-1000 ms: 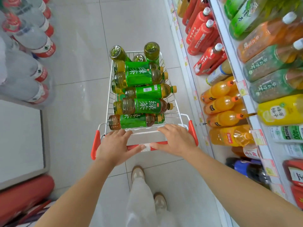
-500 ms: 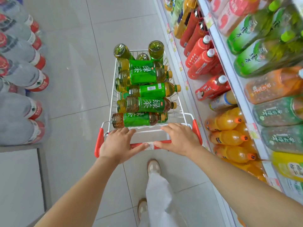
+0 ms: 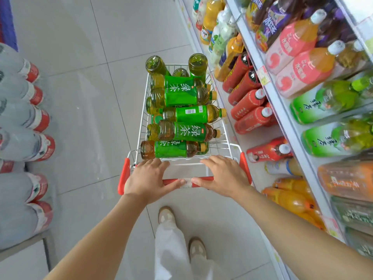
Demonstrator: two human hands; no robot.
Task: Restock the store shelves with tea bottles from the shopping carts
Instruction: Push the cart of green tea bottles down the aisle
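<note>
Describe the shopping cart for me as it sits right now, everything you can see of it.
The shopping cart is a small white wire basket with a red handle bar and red corner grips. It stands on the tiled floor in the aisle, close alongside the drink shelves on its right. It is piled with green-labelled tea bottles, most lying crosswise, a few standing upside down at the far end. The left hand and right hand rest on the handle, fingers over the basket's near rim. Its wheels are out of view.

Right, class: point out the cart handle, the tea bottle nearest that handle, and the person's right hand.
cart handle (image 3: 187,182), head view, on the bare strip between the thumbs.
nearest tea bottle (image 3: 170,148), head view, on its green label.
right hand (image 3: 223,175), head view, on the back of the hand.
</note>
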